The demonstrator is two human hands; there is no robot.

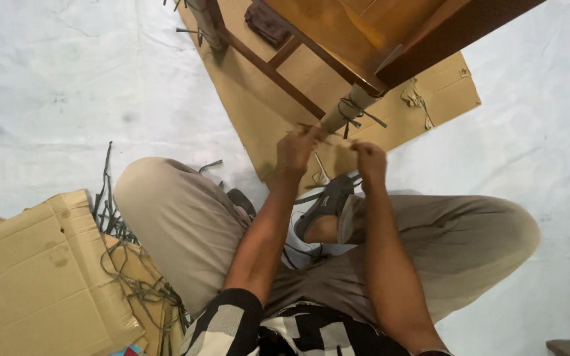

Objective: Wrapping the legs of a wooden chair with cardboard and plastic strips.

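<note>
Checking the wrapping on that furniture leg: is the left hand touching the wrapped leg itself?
Cannot tell. In the head view the left hand is blurred just below the wrapped leg; no plain contact or gap shows.

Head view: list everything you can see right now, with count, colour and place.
wooden furniture piece: one, brown, top centre, its legs resting on cardboard.
wrapped leg: one, paper-covered and tied with dark strapping, just above the hands.
flat cardboard sheet: one, tan, under the furniture.
dark cloth: one, brownish, top centre on the cardboard.
cardboard box pieces: a pile, tan, lower left.
loose strapping strips: many, grey-green, tangled beside the pile.
floor covering: one, white, all around.
shoe: one, grey, on the crossed foot.
trousers: beige, legs crossed.
left hand: pinching a thin strip by the wrapped leg.
right hand: closed on the strip's other end; details blurred.
</note>
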